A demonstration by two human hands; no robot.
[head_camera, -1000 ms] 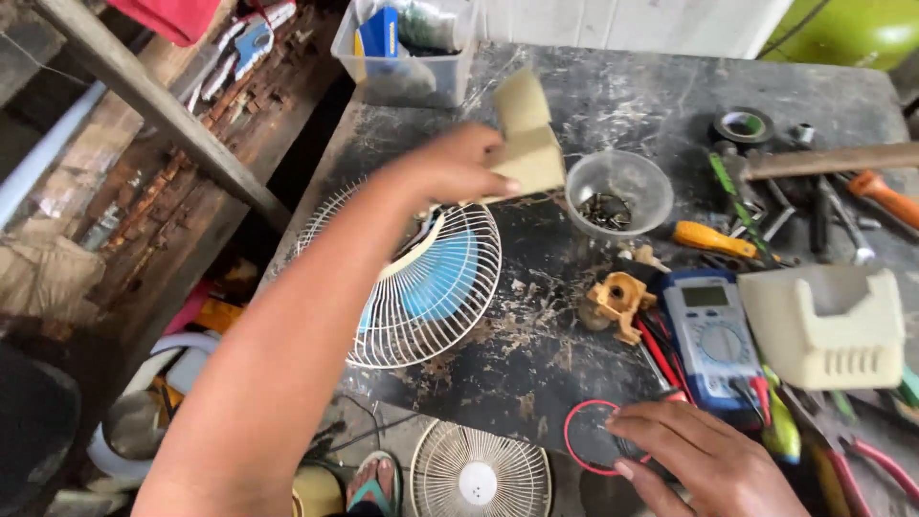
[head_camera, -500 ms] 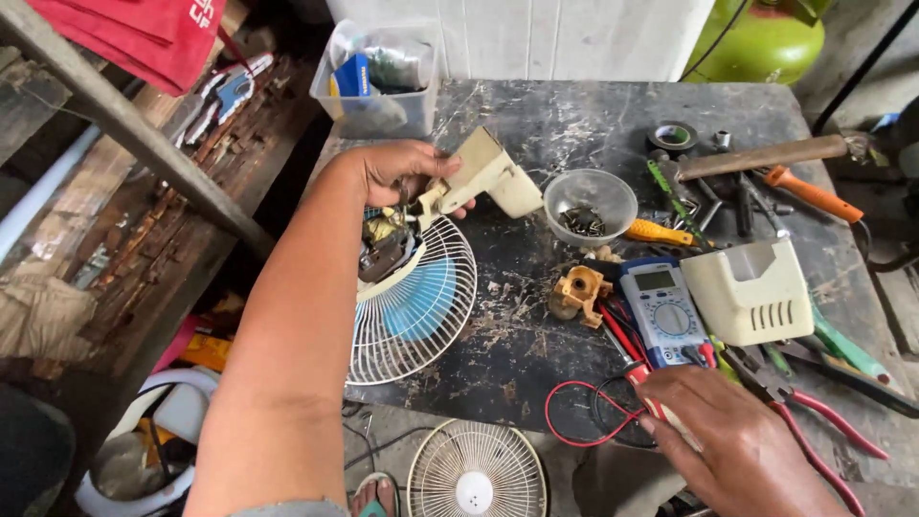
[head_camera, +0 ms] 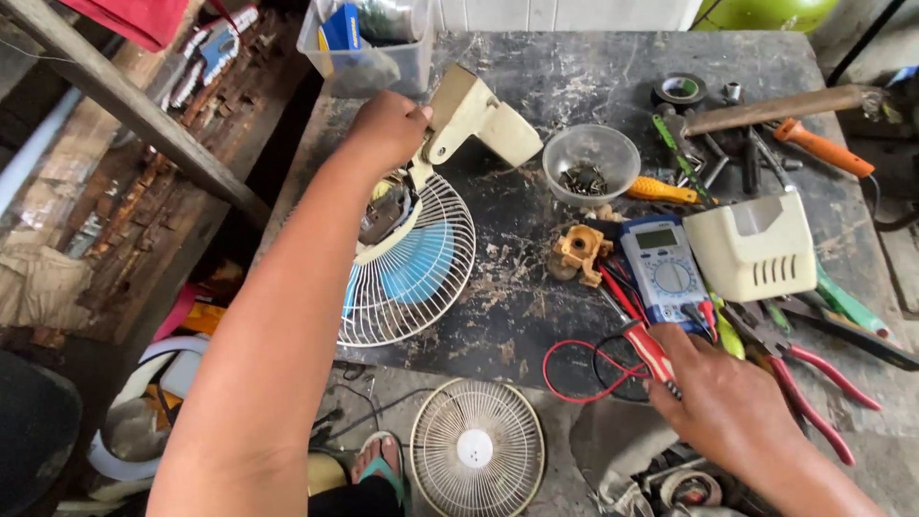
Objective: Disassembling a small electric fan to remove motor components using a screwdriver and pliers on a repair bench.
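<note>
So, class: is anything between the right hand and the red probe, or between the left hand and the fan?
Nothing visible: the right hand already grips the red probe, and the left hand holds the fan by its neck.

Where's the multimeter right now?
Head view, right of centre on the dark table: the blue multimeter lies between the yellow plastic part and the cream cover, just above the right hand.

Our left hand (head_camera: 388, 129) grips the cream fan base (head_camera: 479, 120) at twelve o'clock; our right hand (head_camera: 723, 397) pinches the red probe (head_camera: 651, 352) at four o'clock, below the multimeter (head_camera: 665, 271).
</note>
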